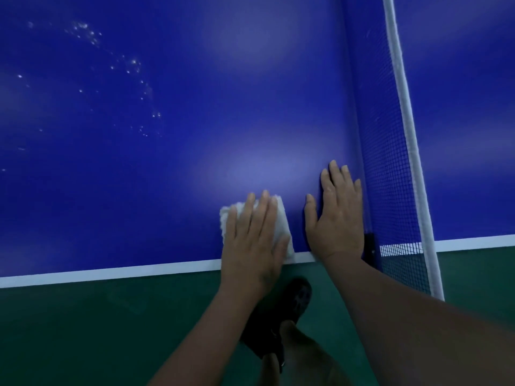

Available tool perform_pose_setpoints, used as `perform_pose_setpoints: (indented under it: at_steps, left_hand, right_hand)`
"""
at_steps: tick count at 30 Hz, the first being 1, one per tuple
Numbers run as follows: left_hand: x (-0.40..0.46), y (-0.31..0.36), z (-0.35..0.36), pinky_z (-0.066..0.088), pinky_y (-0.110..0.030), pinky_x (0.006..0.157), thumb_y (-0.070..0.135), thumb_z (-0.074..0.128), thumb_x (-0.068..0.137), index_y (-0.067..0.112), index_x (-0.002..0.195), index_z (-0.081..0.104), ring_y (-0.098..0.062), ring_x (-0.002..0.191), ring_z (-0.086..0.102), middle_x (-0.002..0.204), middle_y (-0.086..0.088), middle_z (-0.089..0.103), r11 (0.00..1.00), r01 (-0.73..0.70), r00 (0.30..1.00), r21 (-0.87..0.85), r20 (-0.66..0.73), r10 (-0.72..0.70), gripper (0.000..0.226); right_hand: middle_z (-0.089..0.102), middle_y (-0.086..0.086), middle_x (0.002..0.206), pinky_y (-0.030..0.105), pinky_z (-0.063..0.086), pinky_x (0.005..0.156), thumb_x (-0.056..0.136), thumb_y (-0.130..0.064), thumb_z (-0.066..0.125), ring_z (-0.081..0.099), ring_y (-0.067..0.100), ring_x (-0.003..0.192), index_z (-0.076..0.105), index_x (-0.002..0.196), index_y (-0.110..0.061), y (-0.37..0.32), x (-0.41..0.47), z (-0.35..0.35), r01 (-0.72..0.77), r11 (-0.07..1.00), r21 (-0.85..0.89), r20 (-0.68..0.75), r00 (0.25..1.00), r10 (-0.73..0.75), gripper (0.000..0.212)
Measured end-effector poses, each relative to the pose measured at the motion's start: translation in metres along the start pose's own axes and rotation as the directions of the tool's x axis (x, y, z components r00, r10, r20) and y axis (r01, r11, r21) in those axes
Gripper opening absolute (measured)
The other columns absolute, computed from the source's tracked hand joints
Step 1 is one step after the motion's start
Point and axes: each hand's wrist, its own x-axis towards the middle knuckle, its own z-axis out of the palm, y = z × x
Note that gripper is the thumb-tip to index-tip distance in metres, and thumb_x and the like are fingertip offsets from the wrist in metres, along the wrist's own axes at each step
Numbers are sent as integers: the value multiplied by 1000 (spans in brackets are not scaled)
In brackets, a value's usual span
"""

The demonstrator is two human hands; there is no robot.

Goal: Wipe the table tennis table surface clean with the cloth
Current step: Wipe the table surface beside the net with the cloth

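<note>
White terry cloth lies mostly hidden under the left hand — only a fluffy edge shows to the left of the fingers, a smoother strip to their right and a corner past the heel of the palm. That hand lies flat on it, fingers straight and close together, pressing it onto the blue table at the near edge; nothing is curled round the cloth. Its lower corner overlaps the white edge line.

Just to the right of the cloth, apart from it by a narrow strip of blue, the right hand rests palm down on the bare surface, fingers straight and slightly spread, holding nothing. Its outer edge sits right against the foot of the net, whose white top band runs away up the picture; the dark clamp by the wrist is partly hidden by it.

Far to the left of both hands, small bright specks dot the table — whether droplets or dust is hard to make out.

Below the table edge, between the forearms, a dark sandal on green floor is partly cut off by the left arm.
</note>
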Motion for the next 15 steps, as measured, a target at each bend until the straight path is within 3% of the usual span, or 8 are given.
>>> perform_pose_setpoints:
  at_steps: [6,10,15]
  left_hand:
    - [61,-21,-4,14,-57,130,44,30,114,9,168,23,-28,164,11,176,-9,18,990,144,988,-2,-52,-144,65]
    - [20,4,2,16,-59,130,44,36,112,9,167,27,-28,164,10,176,-9,19,997,66,997,-42,-48,-68,66]
    - [8,-2,-10,10,-60,131,40,27,114,9,168,22,-33,164,7,177,-11,13,996,-20,1000,91,20,18,63]
  right_hand:
    - [30,13,173,56,17,132,111,-34,47,22,31,163,41,159,-1,0,1,1,11,1000,22,-3,1000,-11,59]
    - [30,13,173,55,18,132,111,-35,45,24,31,162,41,160,-1,0,1,2,14,1000,-3,-11,1000,-14,59]
    - [35,14,171,57,25,130,111,-32,50,29,32,161,45,158,0,1,0,-3,37,999,17,-52,998,-36,56]
